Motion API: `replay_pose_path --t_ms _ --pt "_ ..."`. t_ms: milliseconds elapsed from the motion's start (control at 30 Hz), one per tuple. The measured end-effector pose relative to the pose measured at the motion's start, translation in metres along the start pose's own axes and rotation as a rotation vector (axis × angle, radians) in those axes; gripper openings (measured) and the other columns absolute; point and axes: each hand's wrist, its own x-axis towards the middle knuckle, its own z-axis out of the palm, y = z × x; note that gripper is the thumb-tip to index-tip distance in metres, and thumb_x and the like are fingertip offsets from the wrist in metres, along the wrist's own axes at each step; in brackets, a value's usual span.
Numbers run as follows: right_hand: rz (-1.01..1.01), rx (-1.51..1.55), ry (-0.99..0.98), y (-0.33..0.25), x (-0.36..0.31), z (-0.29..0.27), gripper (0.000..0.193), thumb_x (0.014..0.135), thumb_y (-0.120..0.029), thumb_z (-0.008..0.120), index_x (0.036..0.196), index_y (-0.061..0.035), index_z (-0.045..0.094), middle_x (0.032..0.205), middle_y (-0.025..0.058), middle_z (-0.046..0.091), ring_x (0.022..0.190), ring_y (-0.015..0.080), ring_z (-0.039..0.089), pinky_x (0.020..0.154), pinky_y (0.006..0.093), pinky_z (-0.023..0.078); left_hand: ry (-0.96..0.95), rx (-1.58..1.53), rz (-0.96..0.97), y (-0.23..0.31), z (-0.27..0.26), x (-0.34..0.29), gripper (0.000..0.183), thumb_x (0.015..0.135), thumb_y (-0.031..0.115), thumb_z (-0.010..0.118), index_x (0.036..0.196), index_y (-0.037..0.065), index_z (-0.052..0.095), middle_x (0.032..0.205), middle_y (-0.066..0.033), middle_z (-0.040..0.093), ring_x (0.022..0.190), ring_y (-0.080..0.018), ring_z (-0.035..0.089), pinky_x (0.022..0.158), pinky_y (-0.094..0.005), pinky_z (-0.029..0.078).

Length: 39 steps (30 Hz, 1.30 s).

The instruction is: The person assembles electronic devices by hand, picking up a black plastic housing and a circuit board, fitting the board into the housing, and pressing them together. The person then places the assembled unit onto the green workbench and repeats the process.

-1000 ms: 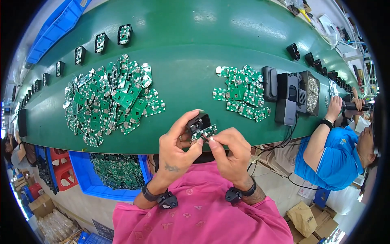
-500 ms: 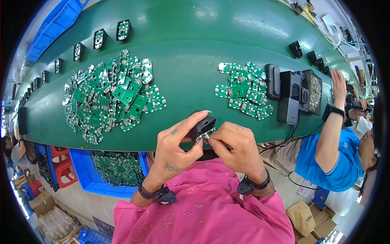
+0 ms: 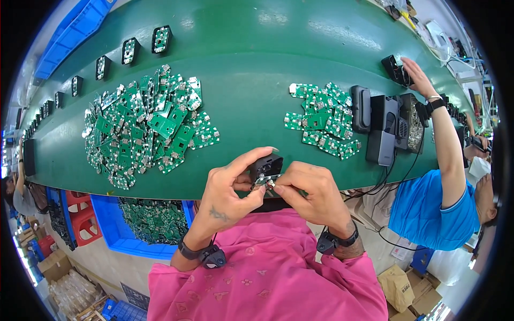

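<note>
Close to the near edge of the green table, my left hand (image 3: 227, 187) is closed around a small black plastic housing (image 3: 266, 165), its thumb low at the front. A small green circuit board (image 3: 261, 181) sits at the housing's lower side, tilted. Pinched fingers of my right hand (image 3: 310, 187) are at the right end of that board, beside small silvery parts. My fingertips cover much of the board, so how far it is seated cannot be made out. A large heap of circuit boards (image 3: 142, 128) lies left of my hands, and a smaller heap (image 3: 324, 115) lies to the right.
Black housings with boards (image 3: 129, 51) form a row at the far left. Right of the small heap stand black-grey devices (image 3: 383, 131) with cables and a tray of small metal parts (image 3: 415, 120). A co-worker's hand (image 3: 420, 77) touches housings. A blue bin (image 3: 112, 227) holds boards below the table edge.
The housing in my hands has tilted a little, and its board shows more fully. At the right, the co-worker's arm has reached farther across the table, onto black housings.
</note>
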Motion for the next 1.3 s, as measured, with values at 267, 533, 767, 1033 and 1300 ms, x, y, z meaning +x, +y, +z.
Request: replay_pose_path --t_ms 267,533,767,1033,1300 --pt "0.031 -0.059 -0.016 -0.003 0.001 0.003 0.005 0.081 -0.002 0.070 0.083 -0.0011 0.066 0.070 0.0094 0.058 0.061 0.0262 0.058 0.056 0.0366 0.044 0.072 0.259 0.160 0.001 0.006 -0.001 0.060 0.077 -0.007 0.064 0.135 0.005 0.057 0.107 -0.0141 0.070 0.091 -0.0169 0.071 0.080 -0.0316 0.061" --pt "0.071 -0.075 0.009 0.004 0.004 0.019 0.004 0.084 -0.003 0.067 0.084 0.0003 0.065 0.072 0.0123 0.058 0.062 0.0305 0.058 0.057 0.0396 0.044 0.191 0.480 0.166 -0.009 0.016 -0.006 0.057 0.077 -0.009 0.062 0.132 0.005 0.059 0.108 -0.0131 0.069 0.091 -0.0164 0.070 0.078 -0.0313 0.061" --pt "0.121 -0.100 0.226 -0.003 0.008 0.035 0.009 0.090 -0.006 0.066 0.095 0.0018 0.065 0.078 0.0141 0.062 0.064 0.0284 0.063 0.057 0.0367 0.048 0.144 -0.218 0.067 -0.021 -0.007 0.010 0.053 0.087 -0.007 0.058 0.139 -0.001 0.049 0.112 -0.0116 0.063 0.089 -0.0132 0.067 0.073 -0.0276 0.059" --pt "0.474 0.506 0.205 0.024 0.002 0.040 0.016 0.097 -0.009 0.063 0.103 0.0055 0.062 0.082 0.0062 0.068 0.064 0.0071 0.062 0.054 0.0230 0.048 -0.024 -0.270 0.038 -0.019 -0.013 0.007 0.070 0.084 -0.009 0.068 0.145 0.005 0.038 0.123 -0.0157 0.055 0.093 -0.0213 0.069 0.075 -0.0320 0.062" --pt "0.243 0.848 0.356 0.018 -0.004 0.043 0.009 0.094 -0.002 0.066 0.090 0.0050 0.063 0.077 0.0029 0.063 0.055 0.0042 0.052 0.047 0.0194 0.039 -0.038 -0.240 0.047 -0.014 -0.005 0.008 0.066 0.085 -0.013 0.062 0.145 0.005 0.041 0.128 -0.0125 0.054 0.097 -0.0180 0.069 0.080 -0.0288 0.060"
